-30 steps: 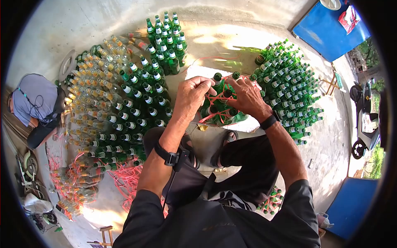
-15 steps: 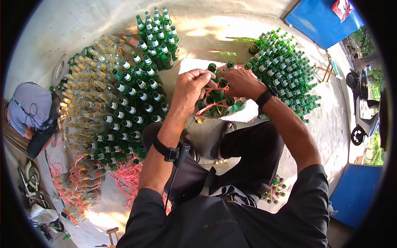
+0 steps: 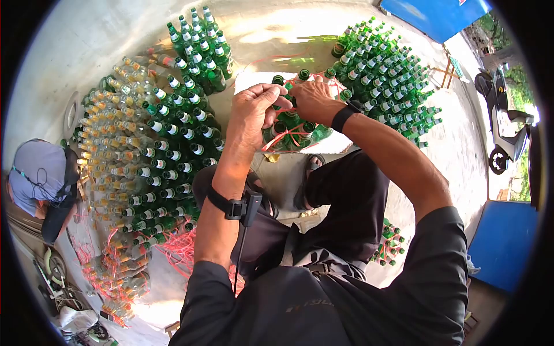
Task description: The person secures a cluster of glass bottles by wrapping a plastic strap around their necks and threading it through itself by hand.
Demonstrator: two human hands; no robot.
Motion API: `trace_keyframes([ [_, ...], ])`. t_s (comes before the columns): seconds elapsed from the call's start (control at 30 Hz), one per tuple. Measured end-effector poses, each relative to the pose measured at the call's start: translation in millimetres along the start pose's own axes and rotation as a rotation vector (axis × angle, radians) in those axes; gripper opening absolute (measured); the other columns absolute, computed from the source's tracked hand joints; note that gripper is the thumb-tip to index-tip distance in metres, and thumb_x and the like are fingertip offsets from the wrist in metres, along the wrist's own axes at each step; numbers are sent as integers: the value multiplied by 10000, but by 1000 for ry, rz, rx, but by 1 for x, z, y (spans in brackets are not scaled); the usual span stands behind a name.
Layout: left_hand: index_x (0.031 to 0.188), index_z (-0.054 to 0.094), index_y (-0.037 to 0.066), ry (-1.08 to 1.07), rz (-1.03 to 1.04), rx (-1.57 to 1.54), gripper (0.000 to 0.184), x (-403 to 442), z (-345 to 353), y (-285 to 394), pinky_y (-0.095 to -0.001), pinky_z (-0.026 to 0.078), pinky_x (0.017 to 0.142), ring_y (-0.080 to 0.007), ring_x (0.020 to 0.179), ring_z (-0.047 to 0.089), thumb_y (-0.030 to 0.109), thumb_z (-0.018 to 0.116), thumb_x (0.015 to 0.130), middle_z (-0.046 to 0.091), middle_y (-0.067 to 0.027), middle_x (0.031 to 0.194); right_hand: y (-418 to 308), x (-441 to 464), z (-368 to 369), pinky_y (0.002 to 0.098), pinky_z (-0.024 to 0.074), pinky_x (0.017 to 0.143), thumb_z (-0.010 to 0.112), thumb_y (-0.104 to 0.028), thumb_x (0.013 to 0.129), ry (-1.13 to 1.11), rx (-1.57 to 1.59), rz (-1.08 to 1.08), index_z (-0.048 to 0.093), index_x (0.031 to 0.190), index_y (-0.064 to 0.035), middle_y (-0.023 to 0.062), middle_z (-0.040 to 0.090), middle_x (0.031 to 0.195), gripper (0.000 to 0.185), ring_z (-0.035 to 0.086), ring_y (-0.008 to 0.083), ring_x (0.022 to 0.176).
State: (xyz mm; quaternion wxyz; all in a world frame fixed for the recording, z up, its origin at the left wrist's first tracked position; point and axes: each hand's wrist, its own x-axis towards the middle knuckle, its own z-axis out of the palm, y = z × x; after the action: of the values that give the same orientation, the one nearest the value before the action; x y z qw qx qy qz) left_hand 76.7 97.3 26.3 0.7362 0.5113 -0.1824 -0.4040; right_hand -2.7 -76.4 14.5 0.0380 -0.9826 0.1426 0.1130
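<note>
Several green glass bottles stand in a cluster, with pink plastic string wrapped round and crossing over their necks. Above the near left side of this cluster, my left hand is closed in a pinch, thumb against fingers. My right hand is just beside it, palm down over the bottles, its fingers bent together close to my left fingertips. Both appear to grip the string, though the fingers hide most of it. Under the bottles lies a white board.
Clear bottles and green bottles crowd the left floor; more green bottles stand at right. Loose pink string lies lower left. Another person crouches at far left. A scooter stands at far right.
The whole view has shifted, so the scene sits slightly higher and further left. Both hands stay close together over the bottles, fingers still closed.
</note>
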Motion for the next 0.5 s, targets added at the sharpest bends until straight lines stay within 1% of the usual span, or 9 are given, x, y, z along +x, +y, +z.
trace_keyframes([
  [0.1, 1054, 712, -15, 15, 0, -5, 203, 0, 0, 1, -199, 320, 445, -45, 476, 439, 158, 618, 1005, 739, -120, 820, -3, -3, -7, 524, 490, 843, 630, -184, 924, -17, -33, -16, 716, 1080, -63, 184, 707, 1088, 215, 641, 385, 1073],
  [0.13, 1051, 713, -16, 34, 0, -3, 204, 0, 0, -1, -200, 316, 444, -45, 475, 438, 160, 619, 1005, 738, -118, 818, -3, -6, -9, 513, 502, 829, 641, -206, 923, -9, -35, -23, 719, 1072, -51, 171, 710, 1091, 229, 662, 368, 1056],
  [0.23, 1030, 720, -9, 80, 16, -18, 198, 2, -1, 1, -200, 298, 435, -43, 467, 428, 165, 630, 1005, 735, -113, 802, -3, -5, -22, 496, 521, 795, 651, -222, 918, -87, -17, -89, 733, 1024, -40, 158, 725, 1036, 226, 705, 343, 968],
  [0.33, 996, 723, 5, 86, 5, -58, 182, 1, 2, 6, -195, 284, 420, -43, 455, 427, 168, 641, 1003, 733, -111, 784, 3, -1, -12, 480, 534, 731, 656, -216, 907, -47, -61, -124, 747, 962, -38, 153, 735, 958, 208, 729, 330, 865],
  [0.43, 1015, 722, 4, 56, 11, -49, 182, 3, 3, 3, -195, 265, 420, -34, 456, 412, 159, 628, 1006, 734, -102, 794, 8, 1, -6, 472, 536, 686, 661, -202, 895, -11, -51, -143, 751, 936, -33, 165, 735, 911, 196, 732, 333, 833],
  [0.5, 1034, 723, -1, 37, 22, -53, 187, 5, 1, 1, -192, 262, 421, -34, 458, 411, 156, 626, 1006, 735, -101, 800, 7, -3, -10, 504, 530, 745, 681, -202, 880, -17, 7, -129, 752, 958, -27, 174, 737, 939, 204, 731, 344, 872],
])
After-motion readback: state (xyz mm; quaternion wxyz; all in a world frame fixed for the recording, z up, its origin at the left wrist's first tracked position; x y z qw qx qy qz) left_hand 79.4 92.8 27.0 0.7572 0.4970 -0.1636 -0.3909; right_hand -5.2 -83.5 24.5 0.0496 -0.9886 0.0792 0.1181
